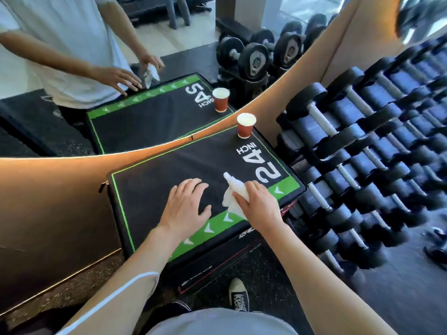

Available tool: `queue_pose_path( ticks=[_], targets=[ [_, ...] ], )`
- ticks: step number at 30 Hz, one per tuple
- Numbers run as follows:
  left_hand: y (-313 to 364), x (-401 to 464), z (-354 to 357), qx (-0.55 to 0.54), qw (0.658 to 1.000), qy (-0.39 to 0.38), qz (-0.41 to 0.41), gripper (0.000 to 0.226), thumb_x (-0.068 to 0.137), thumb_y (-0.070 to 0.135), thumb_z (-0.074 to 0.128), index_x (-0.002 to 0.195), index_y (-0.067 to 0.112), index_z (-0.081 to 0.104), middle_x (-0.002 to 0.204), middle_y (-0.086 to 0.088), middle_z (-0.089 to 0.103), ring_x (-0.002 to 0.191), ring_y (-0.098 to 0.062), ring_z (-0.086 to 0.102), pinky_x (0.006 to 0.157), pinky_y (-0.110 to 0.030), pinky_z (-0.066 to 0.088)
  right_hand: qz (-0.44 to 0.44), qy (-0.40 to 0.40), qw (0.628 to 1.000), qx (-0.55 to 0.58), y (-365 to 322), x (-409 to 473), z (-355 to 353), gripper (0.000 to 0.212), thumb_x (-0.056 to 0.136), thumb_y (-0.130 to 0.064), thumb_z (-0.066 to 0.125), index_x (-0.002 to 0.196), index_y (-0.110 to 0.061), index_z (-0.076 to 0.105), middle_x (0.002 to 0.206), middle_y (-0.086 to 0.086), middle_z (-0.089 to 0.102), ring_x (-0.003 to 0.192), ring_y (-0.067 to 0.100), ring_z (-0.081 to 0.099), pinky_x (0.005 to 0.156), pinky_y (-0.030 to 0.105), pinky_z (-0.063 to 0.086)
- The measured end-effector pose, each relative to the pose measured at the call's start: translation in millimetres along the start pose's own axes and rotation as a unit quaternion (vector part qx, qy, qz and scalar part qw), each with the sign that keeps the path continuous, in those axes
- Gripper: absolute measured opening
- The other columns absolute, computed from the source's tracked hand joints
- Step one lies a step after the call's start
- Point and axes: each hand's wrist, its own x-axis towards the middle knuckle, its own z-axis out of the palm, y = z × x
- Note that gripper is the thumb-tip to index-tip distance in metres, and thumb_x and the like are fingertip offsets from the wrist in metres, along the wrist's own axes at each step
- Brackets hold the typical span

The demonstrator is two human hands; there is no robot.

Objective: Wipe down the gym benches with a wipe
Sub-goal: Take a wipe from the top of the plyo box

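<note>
A black padded box (154, 170) with green edging and "24 INCH" printed in white stands against a mirrored wall. My left hand (185, 209) lies flat on its top, fingers spread. To its right, my right hand (260, 205) grips a crumpled white wipe (233, 193) that hangs against the box's top near the green band.
A red paper cup (246, 125) stands at the box's far right corner. A rack of black dumbbells (362, 153) fills the right side. The mirror (72, 117) behind the box reflects me, the box and the cup. My shoe (239, 296) is on the dark rubber floor.
</note>
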Motion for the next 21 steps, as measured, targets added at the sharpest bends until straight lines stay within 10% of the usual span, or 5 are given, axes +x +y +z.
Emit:
queue_pose_path(
  ticks=[21],
  targets=[
    [21, -98, -30, -0.014, 0.963, -0.067, 0.261, 0.062, 0.095, 0.042, 0.065, 0.150, 0.015, 0.051, 0.157, -0.005, 0.045, 0.148, -0.027, 0.037, 0.119, -0.051, 0.032, 0.255, 0.164, 0.952, -0.050, -100, -214, -34, 0.036, 0.106, -0.049, 0.054, 0.094, -0.015, 0.048, 0.092, -0.003, 0.054, 0.084, 0.022, 0.054, 0.068, 0.037, 0.039]
  ],
)
